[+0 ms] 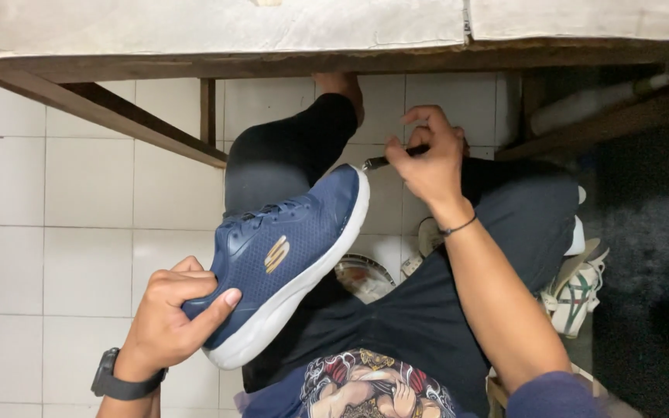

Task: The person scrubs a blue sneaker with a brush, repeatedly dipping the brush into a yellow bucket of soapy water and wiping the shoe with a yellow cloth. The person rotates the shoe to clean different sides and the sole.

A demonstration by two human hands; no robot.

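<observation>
Now left hand (pixel 168 313) grips heel of navy shoe (pixel 288 248), fingers curled round back, thumb on side. Shoe held tilted over lap, toe up toward bench (pixel 218 31) edge, white sole facing right. Right hand (pixel 427 159) closed on thin dark tool (pixel 385 161), metal tip touching sole at toe. Second shoe (pixel 574 290) on floor, right of knee.

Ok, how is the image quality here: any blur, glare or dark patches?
Head view: the navy shoe and left hand are sharp and evenly lit; the right hand with its thin tool is slightly soft; the right side past the white sneaker falls into deep shadow; no glare on the floor tiles.
</observation>
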